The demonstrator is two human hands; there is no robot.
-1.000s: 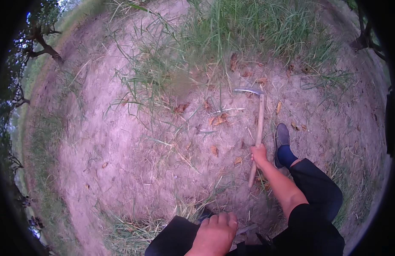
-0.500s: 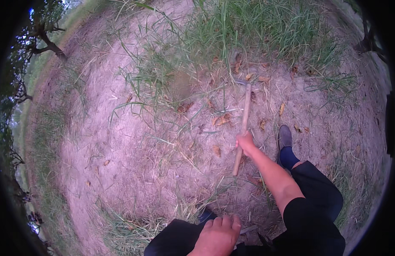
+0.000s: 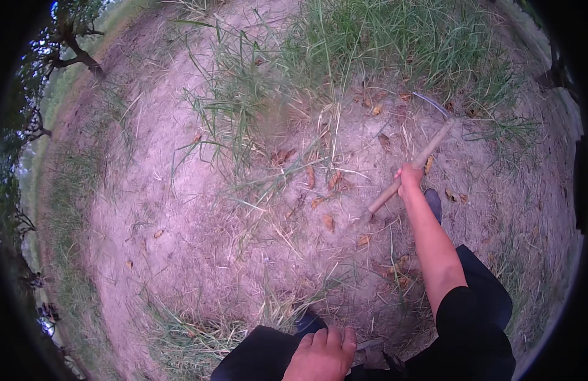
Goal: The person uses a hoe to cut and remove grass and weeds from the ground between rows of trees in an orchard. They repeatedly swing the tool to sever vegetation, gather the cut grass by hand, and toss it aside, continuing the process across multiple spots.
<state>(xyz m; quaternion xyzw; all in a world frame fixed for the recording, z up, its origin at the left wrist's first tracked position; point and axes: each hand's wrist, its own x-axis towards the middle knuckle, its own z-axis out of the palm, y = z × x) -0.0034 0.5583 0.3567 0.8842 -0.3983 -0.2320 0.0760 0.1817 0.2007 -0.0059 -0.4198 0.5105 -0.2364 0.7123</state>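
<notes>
Right hand (image 3: 411, 174) clenched around wooden handle of a hoe (image 3: 413, 166), thin metal blade lifted near the grass (image 3: 383, 51), out to the right. Left hand (image 3: 322, 353) resting with fingers curled on the dark-clad knee (image 3: 262, 355), holding nothing. Probably mid-swing; next stroke calls for aiming at the bare soil (image 3: 198, 222), away from the shoe (image 3: 433, 203).

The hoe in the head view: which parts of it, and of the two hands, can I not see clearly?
- Hoe blade: small and thin against the grass near the top right; its shape is unclear.
- Handle middle: covered by the right hand that grips it.
- Left hand: cut off by the lower edge; it rests on the dark trouser knee, palm hidden.
</notes>
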